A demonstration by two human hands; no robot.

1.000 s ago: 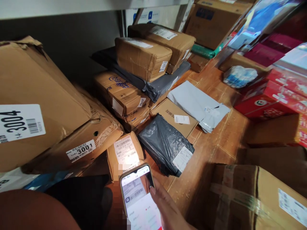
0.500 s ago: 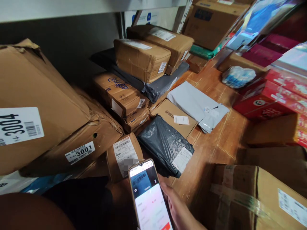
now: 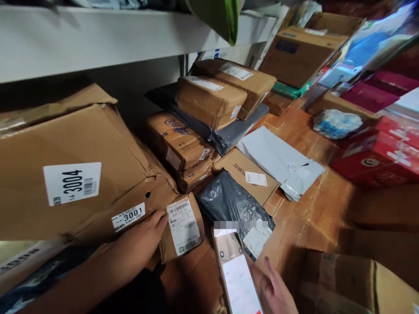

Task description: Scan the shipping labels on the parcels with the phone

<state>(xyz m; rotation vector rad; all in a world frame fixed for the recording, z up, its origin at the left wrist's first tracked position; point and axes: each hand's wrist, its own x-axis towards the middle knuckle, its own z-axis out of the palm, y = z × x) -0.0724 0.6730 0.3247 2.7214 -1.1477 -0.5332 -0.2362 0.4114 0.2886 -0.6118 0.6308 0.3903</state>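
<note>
Down on the floor, the left hand (image 3: 144, 237) rests with fingers bent against the left edge of a small cardboard parcel (image 3: 183, 226), whose white shipping label faces up. That parcel is wedged beneath the big carton labelled 3001 (image 3: 131, 205), just beside a black plastic mailer bag (image 3: 229, 203). At the near edge, the right hand (image 3: 273, 290) is wrapped around a smartphone (image 3: 238, 274), screen lit and tilted toward the parcel. A grey mailer (image 3: 275, 157) lies on the wooden floor (image 3: 321, 209) farther back.
</note>
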